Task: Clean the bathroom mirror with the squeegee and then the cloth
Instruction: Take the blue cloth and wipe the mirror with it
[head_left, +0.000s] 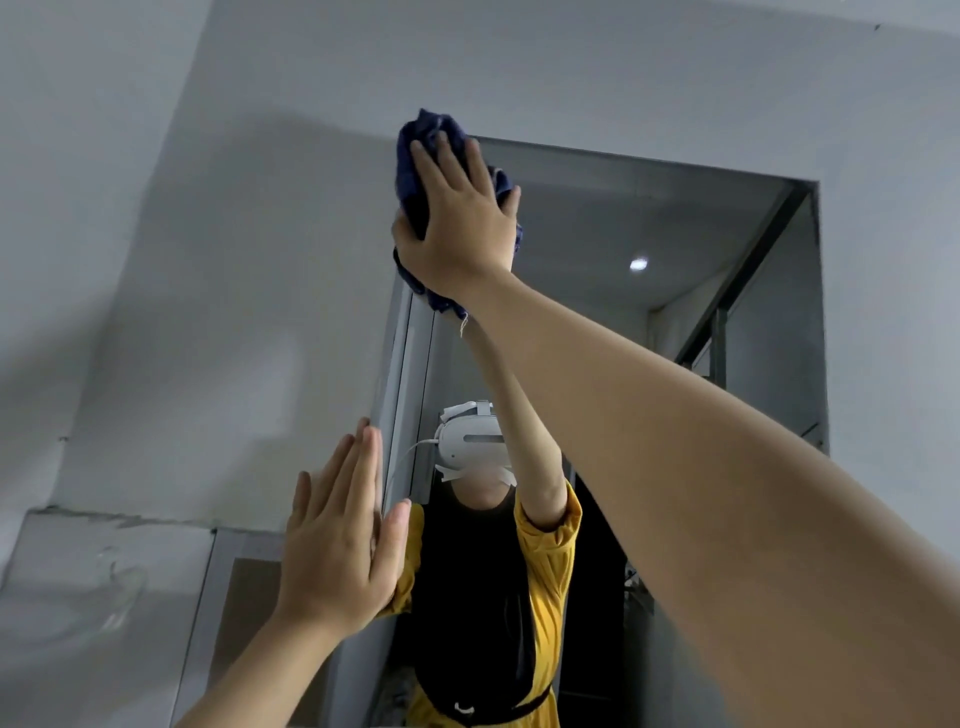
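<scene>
The bathroom mirror (675, 322) hangs on the grey wall and fills the middle and right of the head view. My right hand (457, 218) is raised to the mirror's top left corner and presses a dark blue cloth (415, 150) flat against the glass. A loose end of the cloth hangs below my wrist. My left hand (343, 540) rests flat and open against the mirror's left edge, lower down, holding nothing. No squeegee is in view.
The mirror reflects a person in a yellow and black top with a white headset, a ceiling light (639, 264) and a glass partition. A pale grey wall (208, 260) surrounds the mirror. A framed panel (104, 597) sits at lower left.
</scene>
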